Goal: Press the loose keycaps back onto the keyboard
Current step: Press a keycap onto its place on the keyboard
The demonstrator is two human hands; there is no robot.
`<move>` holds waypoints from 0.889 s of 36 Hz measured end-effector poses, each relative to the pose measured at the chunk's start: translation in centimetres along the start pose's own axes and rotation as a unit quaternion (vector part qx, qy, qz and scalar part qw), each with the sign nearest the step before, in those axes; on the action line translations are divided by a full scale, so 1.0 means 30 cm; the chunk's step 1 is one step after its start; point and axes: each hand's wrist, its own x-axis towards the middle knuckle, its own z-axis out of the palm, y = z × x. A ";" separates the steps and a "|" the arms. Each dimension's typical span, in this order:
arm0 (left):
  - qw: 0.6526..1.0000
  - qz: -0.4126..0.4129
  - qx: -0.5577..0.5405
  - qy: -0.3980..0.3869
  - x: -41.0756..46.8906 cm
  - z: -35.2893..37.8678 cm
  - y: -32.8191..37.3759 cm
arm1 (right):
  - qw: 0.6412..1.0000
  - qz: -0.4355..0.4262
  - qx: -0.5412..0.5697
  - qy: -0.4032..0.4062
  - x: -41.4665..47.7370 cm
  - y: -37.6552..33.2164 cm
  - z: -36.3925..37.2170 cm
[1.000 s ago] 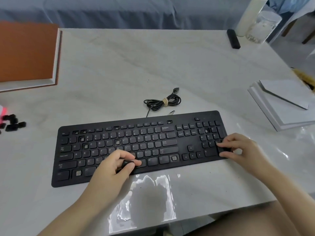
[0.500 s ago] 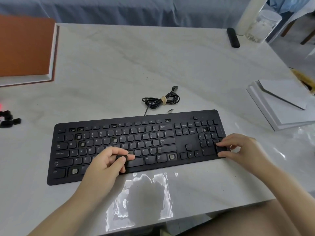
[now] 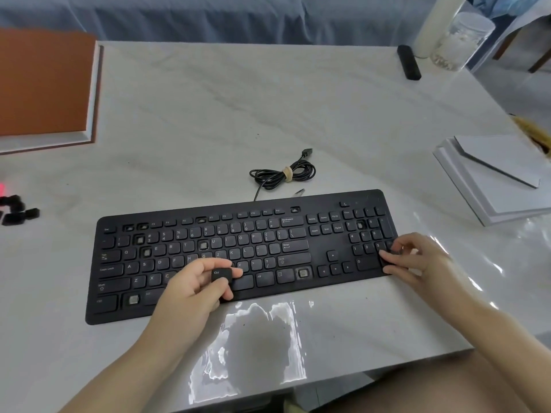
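1. The keyboard (image 3: pixel 316 259) lies flat on the table (image 3: pixel 238 114), long side across the view, close to the near edge.
2. The left hand (image 3: pixel 190 293) is over the bottom row, about 6 o'clock on the keyboard. Thumb and index finger pinch a black Ctrl cap (image 3: pixel 222 275), legend up, and the other fingers are curled underneath. The cap sits right over the space bar area. I can't tell if it's touching the keys.
3. The right hand (image 3: pixel 417 260) is at the 3 o'clock end with its fingers bent and the tips on the numpad's outer column and corner. Honestly can't tell if it's gripping the edge or just resting there.
4. Bare sockets (image 3: pixel 303 273) show pale centres:
   - one at 5 o'clock in the bottom row
   - one at 7 o'clock in the bottom row
   - a few around 10 o'clock in the number and letter rows
   - one in the numpad at 2 o'clock
   - a few along the function row
5. The loose caps (image 3: pixel 18 211) sit in a small black pile at 9 o'clock, well apart from the keyboard, at the left edge of the view.
6. The cable (image 3: pixel 283 174) is coiled and tied with a tan strap, just behind the keyboard at 12 o'clock.
7. Other stuff:
   - a brown board (image 3: pixel 41 84) at 10 o'clock
   - a black bar (image 3: pixel 409 62) beside a jar (image 3: pixel 459 40) at 1 o'clock
   - white boards (image 3: pixel 501 180) stacked at 3 o'clock
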 end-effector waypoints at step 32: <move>0.985 0.099 0.125 -0.059 -0.025 0.023 0.017 | 0.947 0.074 0.311 -0.037 -0.006 -0.499 0.116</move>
